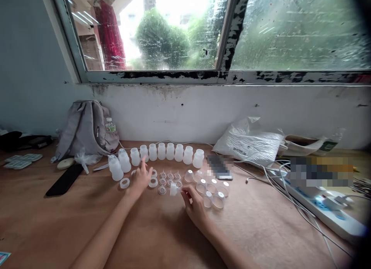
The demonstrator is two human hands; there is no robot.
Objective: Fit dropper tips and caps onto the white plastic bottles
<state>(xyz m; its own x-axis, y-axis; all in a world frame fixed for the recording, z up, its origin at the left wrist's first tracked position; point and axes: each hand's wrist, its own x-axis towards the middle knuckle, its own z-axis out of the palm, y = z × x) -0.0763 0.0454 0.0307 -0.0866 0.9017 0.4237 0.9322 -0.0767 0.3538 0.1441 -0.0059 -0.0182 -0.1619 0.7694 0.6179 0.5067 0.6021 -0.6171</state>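
Observation:
Frosted baby bottles [170,151] without lids stand in a curved row along the back of the table. Above several white screw rings [125,183] is my left hand [141,177], its fingers spread and one fingertip in front of a bottle. It partly hides the rings beneath. Clear silicone teats [162,190] lie in a cluster between my hands. My right hand [193,203] pinches the tip of a teat fitted in a ribbed collar [173,189], held sideways just over the table. Beside that hand, clear dome caps [218,200] sit in a group.
A grey backpack [84,130] and a black phone-like slab [64,180] are at left. Behind the caps lies another phone [220,167]. A plastic-wrapped package [251,143], loose white cables and a power strip [327,207] occupy the right side, below the window wall.

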